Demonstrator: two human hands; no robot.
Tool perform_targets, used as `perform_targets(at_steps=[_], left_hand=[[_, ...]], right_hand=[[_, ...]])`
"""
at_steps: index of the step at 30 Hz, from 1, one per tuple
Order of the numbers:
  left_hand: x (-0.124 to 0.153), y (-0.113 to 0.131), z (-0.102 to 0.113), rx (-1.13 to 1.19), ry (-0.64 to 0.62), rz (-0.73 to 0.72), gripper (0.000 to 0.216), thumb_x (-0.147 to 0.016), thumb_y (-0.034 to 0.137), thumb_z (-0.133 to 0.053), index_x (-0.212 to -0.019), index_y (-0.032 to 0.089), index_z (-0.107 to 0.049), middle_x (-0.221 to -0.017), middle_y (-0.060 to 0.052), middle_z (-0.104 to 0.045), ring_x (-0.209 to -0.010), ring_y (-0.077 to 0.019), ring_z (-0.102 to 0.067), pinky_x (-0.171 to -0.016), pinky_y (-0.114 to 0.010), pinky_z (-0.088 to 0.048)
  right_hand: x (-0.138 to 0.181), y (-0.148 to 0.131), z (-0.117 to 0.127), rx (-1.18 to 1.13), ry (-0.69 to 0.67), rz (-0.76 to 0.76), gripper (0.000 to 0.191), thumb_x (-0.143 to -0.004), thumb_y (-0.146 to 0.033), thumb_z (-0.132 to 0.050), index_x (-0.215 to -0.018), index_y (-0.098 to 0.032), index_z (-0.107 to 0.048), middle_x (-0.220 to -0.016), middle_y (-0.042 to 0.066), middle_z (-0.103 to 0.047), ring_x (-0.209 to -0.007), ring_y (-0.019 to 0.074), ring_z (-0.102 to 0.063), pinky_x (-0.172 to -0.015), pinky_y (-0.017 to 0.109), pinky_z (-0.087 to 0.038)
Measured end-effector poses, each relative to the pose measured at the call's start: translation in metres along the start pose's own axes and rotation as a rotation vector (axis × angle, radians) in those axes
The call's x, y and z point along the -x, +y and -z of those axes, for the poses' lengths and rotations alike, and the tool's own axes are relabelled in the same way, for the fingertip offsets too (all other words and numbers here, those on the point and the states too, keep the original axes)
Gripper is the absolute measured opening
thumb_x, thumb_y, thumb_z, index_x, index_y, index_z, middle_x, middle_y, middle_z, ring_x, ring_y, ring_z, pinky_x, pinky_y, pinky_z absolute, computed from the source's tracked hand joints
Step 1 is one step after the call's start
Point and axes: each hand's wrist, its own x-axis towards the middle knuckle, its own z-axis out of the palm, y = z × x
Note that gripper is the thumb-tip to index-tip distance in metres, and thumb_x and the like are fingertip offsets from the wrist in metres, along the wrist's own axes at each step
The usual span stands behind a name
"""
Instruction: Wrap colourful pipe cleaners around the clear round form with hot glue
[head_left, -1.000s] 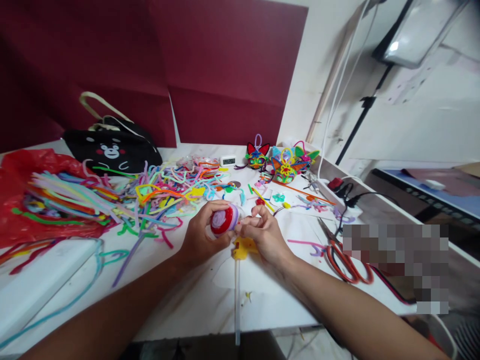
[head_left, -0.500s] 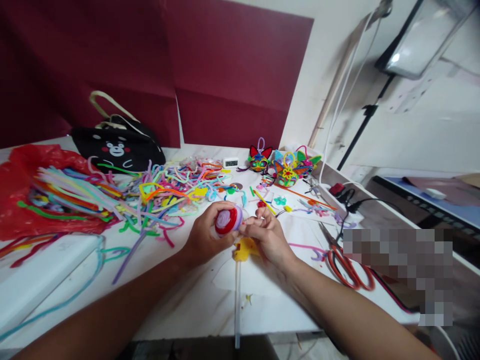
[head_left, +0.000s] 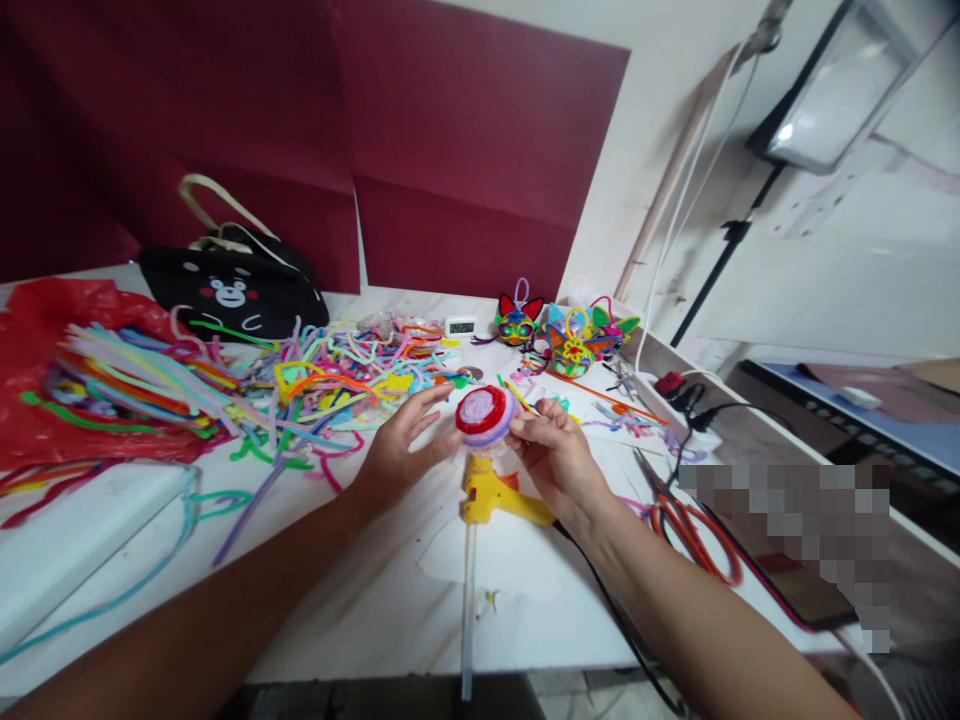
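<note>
Round piece (head_left: 484, 412): up between the two hands, a lilac swirl at its centre, a red ring about that, lilac again at the rim
Right hand (head_left: 559, 455): thumb and fingers pinching the round piece at its right edge
Left hand (head_left: 412, 440): fingers spread and thumb apart, just beside the round piece; from here I cannot tell if the thumb touches it
Glue gun (head_left: 486, 497): yellow, lying on the white table (head_left: 360, 620) just below the round piece as I see it, a clear stick (head_left: 469, 610) running from it past the near edge
Scissors (head_left: 701, 545): orange-handled, right of the right forearm
Left side: a heap of coloured fuzzy stems (head_left: 337, 375), more in a red plastic bag (head_left: 26, 400)
Far side: bright eared ornaments (head_left: 574, 352) near a small digital clock (head_left: 459, 327)
</note>
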Motion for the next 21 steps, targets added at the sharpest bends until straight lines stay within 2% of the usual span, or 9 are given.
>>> perform_targets(at_steps=[3, 6, 8, 12, 14, 18, 21], left_hand=[[-0.002, 0.002, 0.003, -0.034, 0.109, -0.01, 0.04, -0.084, 0.049, -0.068, -0.108, 0.017, -0.065, -0.122, -0.014, -0.068, -0.118, -0.0294, -0.063, -0.101, -0.044, -0.051], [-0.004, 0.001, 0.003, -0.074, 0.163, -0.014, 0.032, -0.084, 0.048, -0.067, -0.093, 0.017, -0.068, -0.1, -0.009, -0.072, -0.1, -0.0261, -0.068, -0.09, -0.041, -0.056], [-0.004, -0.001, 0.002, -0.031, 0.123, 0.032, 0.032, -0.084, 0.047, -0.067, -0.095, 0.017, -0.068, -0.096, -0.008, -0.072, -0.094, -0.0249, -0.069, -0.085, -0.039, -0.057], [-0.002, 0.0, -0.004, 0.173, -0.075, 0.249, 0.043, -0.086, 0.049, -0.063, -0.114, 0.017, -0.062, -0.102, -0.011, -0.073, -0.09, -0.0246, -0.071, -0.067, -0.033, -0.059], [-0.001, 0.003, -0.006, 0.234, -0.146, 0.307, 0.049, -0.085, 0.049, -0.064, -0.12, 0.017, -0.058, -0.105, -0.011, -0.072, -0.09, -0.0242, -0.071, -0.065, -0.031, -0.059], [0.001, 0.006, -0.009, 0.222, -0.191, 0.304, 0.068, -0.071, 0.049, -0.077, -0.126, 0.016, -0.052, -0.109, -0.012, -0.069, -0.088, -0.0248, -0.07, -0.055, -0.027, -0.057], [0.001, 0.004, -0.009, 0.187, -0.162, 0.31, 0.076, -0.069, 0.046, -0.081, -0.13, 0.015, -0.048, -0.118, -0.014, -0.066, -0.092, -0.0256, -0.069, -0.054, -0.025, -0.056]], right_hand=[[-0.005, -0.004, 0.005, -0.02, 0.011, 0.009, 0.045, -0.051, -0.006, -0.079, -0.076, -0.023, -0.045, -0.053, -0.009, -0.063, -0.047, 0.0087, -0.056, -0.051, 0.017, -0.045], [-0.007, -0.004, 0.007, -0.027, 0.003, 0.01, 0.045, -0.052, -0.006, -0.079, -0.076, -0.023, -0.046, -0.054, -0.009, -0.064, -0.048, 0.009, -0.056, -0.052, 0.018, -0.046], [-0.006, -0.003, 0.006, -0.026, -0.018, 0.003, 0.044, -0.052, -0.006, -0.079, -0.075, -0.023, -0.046, -0.054, -0.009, -0.065, -0.049, 0.0091, -0.056, -0.052, 0.018, -0.046], [-0.001, -0.001, 0.001, -0.023, -0.051, 0.0, 0.044, -0.052, -0.005, -0.079, -0.075, -0.023, -0.046, -0.055, -0.008, -0.066, -0.048, 0.0083, -0.057, -0.053, 0.017, -0.047], [0.001, -0.002, -0.001, -0.024, -0.063, 0.007, 0.045, -0.051, -0.005, -0.079, -0.076, -0.022, -0.046, -0.053, -0.008, -0.065, -0.047, 0.0077, -0.056, -0.053, 0.016, -0.047], [0.004, 0.0, -0.003, -0.014, -0.084, 0.032, 0.046, -0.052, -0.004, -0.079, -0.077, -0.023, -0.045, -0.052, -0.009, -0.064, -0.046, 0.0074, -0.055, -0.054, 0.017, -0.048], [0.005, 0.004, -0.003, 0.005, -0.079, 0.033, 0.048, -0.052, -0.006, -0.08, -0.08, -0.023, -0.045, -0.055, -0.009, -0.067, -0.047, 0.008, -0.057, -0.054, 0.018, -0.048]])
